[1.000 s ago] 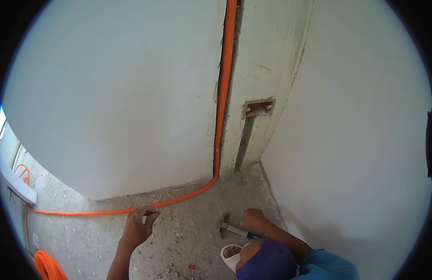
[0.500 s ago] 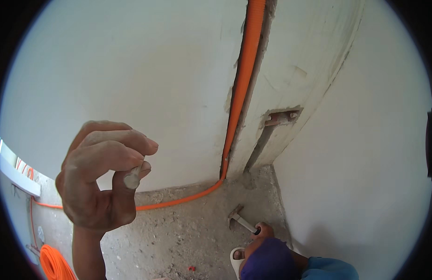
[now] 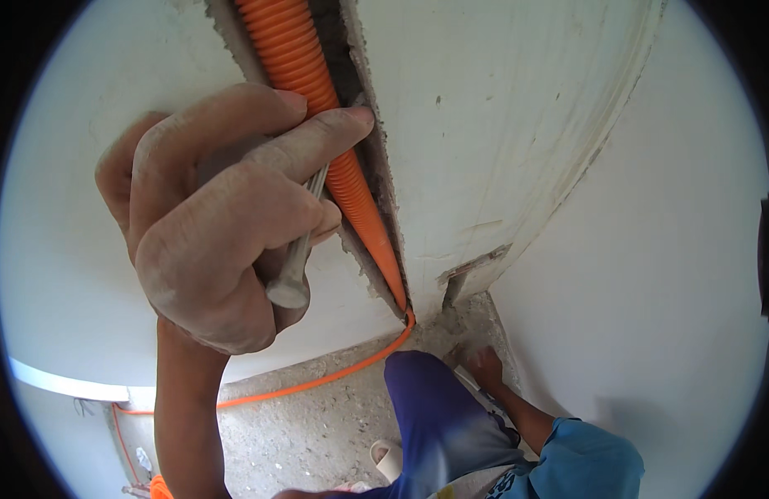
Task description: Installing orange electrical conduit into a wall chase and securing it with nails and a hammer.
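My left hand is raised close in front of the wall, beside an orange corrugated conduit that runs down a chased groove. Its thumb and fingers pinch a metal nail, its flat head pointing down towards me; the nail's far end is hidden behind the fingers. The index fingertip overlaps the groove's right edge, and I cannot tell whether it touches. Low on the right, my right hand is closed around a hammer, blurred and mostly hidden by hand and knee.
A recess is cut into the wall right of the groove. Orange conduit continues along the rough concrete floor to the left. A plain white wall stands on the right. My bent knee and sandal are below.
My left hand has risen and come nearer, carrying the nail up to the conduit. My right hand has moved up and right with the hammer. My knee has come into view.
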### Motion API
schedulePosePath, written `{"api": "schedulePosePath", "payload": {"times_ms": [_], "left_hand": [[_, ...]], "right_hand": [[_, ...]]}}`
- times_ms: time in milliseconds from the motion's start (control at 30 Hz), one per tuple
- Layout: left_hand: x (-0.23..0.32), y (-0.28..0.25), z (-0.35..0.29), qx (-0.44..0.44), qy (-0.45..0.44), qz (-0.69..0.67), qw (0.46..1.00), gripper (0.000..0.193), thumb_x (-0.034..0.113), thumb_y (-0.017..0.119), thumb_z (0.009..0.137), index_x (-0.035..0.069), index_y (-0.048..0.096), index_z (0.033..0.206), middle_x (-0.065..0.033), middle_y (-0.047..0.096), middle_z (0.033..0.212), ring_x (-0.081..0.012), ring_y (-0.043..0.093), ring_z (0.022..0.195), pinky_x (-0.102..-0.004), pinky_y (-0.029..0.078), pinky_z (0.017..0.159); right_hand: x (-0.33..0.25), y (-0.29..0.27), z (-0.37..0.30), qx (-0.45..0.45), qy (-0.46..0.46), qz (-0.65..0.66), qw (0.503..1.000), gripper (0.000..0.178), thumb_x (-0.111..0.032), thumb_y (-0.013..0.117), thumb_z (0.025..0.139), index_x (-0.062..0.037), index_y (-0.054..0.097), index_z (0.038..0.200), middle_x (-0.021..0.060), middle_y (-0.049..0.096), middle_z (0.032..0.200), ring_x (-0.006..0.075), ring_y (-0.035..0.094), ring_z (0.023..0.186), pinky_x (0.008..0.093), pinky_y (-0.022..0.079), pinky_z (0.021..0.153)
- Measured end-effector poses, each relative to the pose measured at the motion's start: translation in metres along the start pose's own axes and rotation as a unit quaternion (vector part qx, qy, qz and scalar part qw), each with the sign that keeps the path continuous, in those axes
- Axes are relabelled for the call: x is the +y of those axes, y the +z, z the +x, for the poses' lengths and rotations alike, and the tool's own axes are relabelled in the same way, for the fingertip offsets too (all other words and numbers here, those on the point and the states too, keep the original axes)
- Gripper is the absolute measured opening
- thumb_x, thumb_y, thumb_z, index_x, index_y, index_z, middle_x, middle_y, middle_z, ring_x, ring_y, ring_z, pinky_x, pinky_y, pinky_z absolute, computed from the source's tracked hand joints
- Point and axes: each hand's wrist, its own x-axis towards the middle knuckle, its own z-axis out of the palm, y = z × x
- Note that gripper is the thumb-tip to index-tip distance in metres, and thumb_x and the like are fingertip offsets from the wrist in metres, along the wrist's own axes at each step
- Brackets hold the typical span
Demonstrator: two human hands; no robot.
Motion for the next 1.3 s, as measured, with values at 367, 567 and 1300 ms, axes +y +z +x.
{"api": "schedulePosePath", "payload": {"times_ms": [367,567,1300], "left_hand": [[0.007,0.009,0.005,0.152,-0.015,0.000,0.988,0.017,0.015,0.073,0.078,0.015,0.060,0.087,0.0041,0.073,0.098,-0.0147,0.063,0.093,-0.0326,0.037,0.085],[0.016,0.005,0.002,0.170,-0.007,-0.021,0.985,0.022,0.013,0.076,0.075,0.014,0.061,0.092,0.0064,0.071,0.097,-0.0122,0.062,0.094,-0.0325,0.038,0.084],[0.019,-0.060,0.029,0.160,-0.118,0.084,0.976,0.045,0.021,0.074,0.079,0.008,0.062,0.121,-0.0104,0.044,0.145,-0.0242,0.041,0.132,-0.0462,0.029,0.106]], "right_hand": [[-0.315,-0.254,0.164,0.311,-0.336,0.325,0.828,0.036,-0.001,0.074,0.077,-0.0037,0.058,0.109,0.0155,0.061,0.100,0.0258,0.063,0.073,0.0341,0.052,0.064],[-0.379,-0.327,0.166,0.263,-0.383,0.400,0.790,0.046,0.003,0.071,0.081,-0.0005,0.054,0.124,0.0146,0.061,0.101,0.0170,0.065,0.076,0.0269,0.056,0.067],[-0.400,-0.377,0.191,0.245,-0.328,0.518,0.751,0.018,0.001,0.066,0.085,0.0050,0.062,0.102,0.0085,0.066,0.085,0.0127,0.065,0.075,0.0256,0.055,0.067]]}}
